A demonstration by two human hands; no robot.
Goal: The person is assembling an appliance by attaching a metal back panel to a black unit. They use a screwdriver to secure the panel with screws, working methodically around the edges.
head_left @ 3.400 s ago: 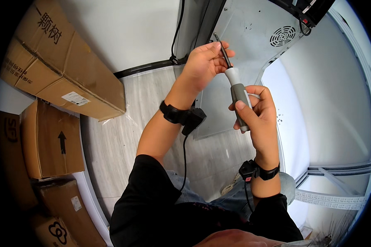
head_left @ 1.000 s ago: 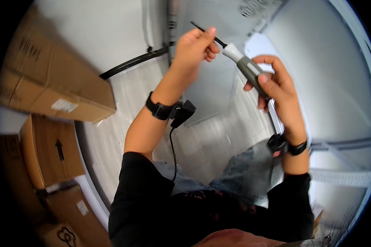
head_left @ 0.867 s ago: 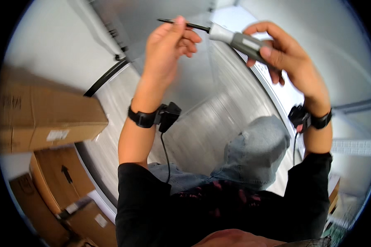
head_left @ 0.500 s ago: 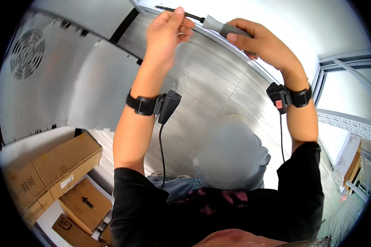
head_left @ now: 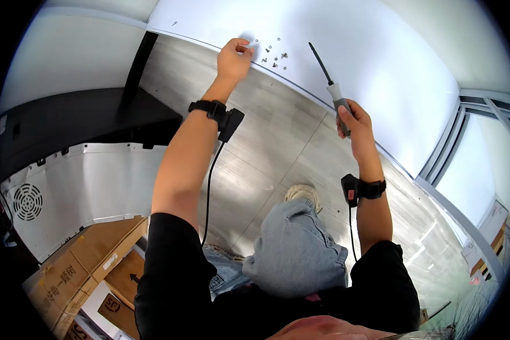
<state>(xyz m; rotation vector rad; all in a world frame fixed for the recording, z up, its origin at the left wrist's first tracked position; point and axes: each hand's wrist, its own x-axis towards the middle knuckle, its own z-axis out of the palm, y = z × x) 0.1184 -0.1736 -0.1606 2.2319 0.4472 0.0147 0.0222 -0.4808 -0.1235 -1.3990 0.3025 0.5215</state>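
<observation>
My right hand [head_left: 354, 123] is wrapped round the grey handle of a screwdriver [head_left: 338, 102]. Its dark shaft points up and to the left over the white tabletop [head_left: 379, 62]. At the table's near edge is my left hand [head_left: 234, 59], with thumb and fingers curled together. Whatever those fingertips may hold is too small to make out. Just right of them, several small screws [head_left: 275, 58] lie scattered on the white surface. Another small piece, perhaps a screw [head_left: 174, 23], lies apart near the table's far left corner.
At left stands a metal case with a black top [head_left: 90, 116] and a silver panel [head_left: 90, 184] with a round vent. Cardboard boxes [head_left: 76, 272] are stacked at lower left. A metal frame [head_left: 464, 122] borders the right side. Wrist straps with cables are on both my forearms.
My hands have moved apart: the left has left the screwdriver's shaft for the table edge, and the right has drawn the screwdriver down. The view has shifted, bringing the screws into sight.
</observation>
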